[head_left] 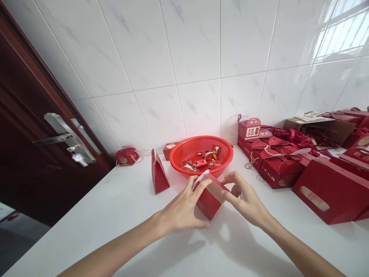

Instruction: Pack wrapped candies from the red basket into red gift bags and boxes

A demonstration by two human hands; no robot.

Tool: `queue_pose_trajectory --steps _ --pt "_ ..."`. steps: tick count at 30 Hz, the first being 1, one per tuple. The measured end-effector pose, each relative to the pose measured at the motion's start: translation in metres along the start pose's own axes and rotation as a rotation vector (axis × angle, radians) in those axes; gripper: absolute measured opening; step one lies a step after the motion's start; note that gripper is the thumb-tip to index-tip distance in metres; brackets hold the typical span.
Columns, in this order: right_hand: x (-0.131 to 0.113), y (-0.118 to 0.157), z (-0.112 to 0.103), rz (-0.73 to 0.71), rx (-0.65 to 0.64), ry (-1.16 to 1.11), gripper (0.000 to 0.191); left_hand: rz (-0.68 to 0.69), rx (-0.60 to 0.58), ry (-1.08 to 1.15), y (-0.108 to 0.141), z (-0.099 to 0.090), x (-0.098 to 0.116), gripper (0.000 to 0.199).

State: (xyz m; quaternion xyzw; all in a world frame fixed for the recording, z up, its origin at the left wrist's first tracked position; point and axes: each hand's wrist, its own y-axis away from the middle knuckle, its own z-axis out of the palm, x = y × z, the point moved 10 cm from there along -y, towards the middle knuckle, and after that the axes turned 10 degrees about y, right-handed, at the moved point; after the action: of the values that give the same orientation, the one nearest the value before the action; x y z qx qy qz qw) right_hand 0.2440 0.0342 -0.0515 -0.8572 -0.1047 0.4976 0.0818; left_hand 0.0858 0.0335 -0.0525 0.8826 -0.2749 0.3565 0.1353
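Observation:
A red paper box stands tilted on the white table, in front of a red plastic basket that holds several wrapped sweets. My left hand grips the box from its left side, fingers at its upper edge and thumb low at the front. On the other side, my right hand has its fingers on the box's right upper edge. Left of the basket, a narrow red box stands upright.
Many red gift boxes and an open brown carton crowd the right side. Near the tiled wall are a small red box and another behind the basket. A dark red door with a metal handle is at left.

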Motion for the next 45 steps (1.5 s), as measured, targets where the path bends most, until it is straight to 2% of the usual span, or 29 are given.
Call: queue_pose_trajectory --steps 2,5,8,11,12,16,20,24,27,29,34,40,43,45 --pt "-0.002 -0.001 -0.003 -0.019 0.020 0.054 0.021 0.003 -0.024 0.058 0.001 0.003 0.003 0.088" --pt "-0.001 -0.002 -0.003 0.000 -0.023 0.092 0.011 -0.021 0.012 0.167 0.001 -0.003 0.003 0.053" --pt "-0.006 -0.002 -0.002 -0.058 -0.095 0.109 0.002 -0.083 0.066 0.266 -0.001 -0.013 -0.005 0.052" --pt "-0.021 0.003 -0.001 -0.215 -0.175 0.118 0.013 -0.137 0.016 0.339 -0.003 -0.014 -0.014 0.039" --pt "-0.024 0.006 -0.001 -0.250 -0.200 0.126 0.019 -0.147 -0.011 0.367 -0.003 -0.014 -0.016 0.039" --pt "-0.021 0.007 -0.003 -0.265 -0.232 0.179 0.035 -0.148 -0.125 0.496 -0.004 -0.007 -0.021 0.087" --pt "0.003 0.000 -0.008 -0.100 -0.213 0.110 0.041 -0.118 -0.200 0.556 -0.003 0.005 -0.028 0.124" --pt "0.021 0.000 -0.004 0.078 -0.254 -0.066 0.054 -0.141 -0.176 0.635 -0.001 0.019 -0.045 0.140" --pt "0.024 0.002 -0.006 0.160 -0.250 -0.167 0.050 -0.144 -0.199 0.710 0.000 0.028 -0.053 0.143" --pt "0.028 0.002 -0.006 0.215 -0.262 -0.202 0.049 -0.131 -0.215 0.702 -0.004 0.027 -0.057 0.141" --pt "0.045 0.004 -0.002 0.339 -0.326 -0.245 0.063 -0.082 -0.222 0.510 -0.019 0.011 -0.070 0.130" --pt "0.056 0.012 0.002 0.401 -0.389 -0.259 0.067 -0.105 -0.350 0.302 -0.027 0.006 -0.076 0.129" --pt "0.056 0.012 0.000 0.384 -0.408 -0.246 0.064 -0.173 -0.394 0.120 -0.026 -0.008 -0.072 0.127" --pt "0.052 0.008 -0.005 0.332 -0.434 -0.201 0.062 -0.186 -0.400 0.015 -0.026 -0.026 -0.063 0.121"
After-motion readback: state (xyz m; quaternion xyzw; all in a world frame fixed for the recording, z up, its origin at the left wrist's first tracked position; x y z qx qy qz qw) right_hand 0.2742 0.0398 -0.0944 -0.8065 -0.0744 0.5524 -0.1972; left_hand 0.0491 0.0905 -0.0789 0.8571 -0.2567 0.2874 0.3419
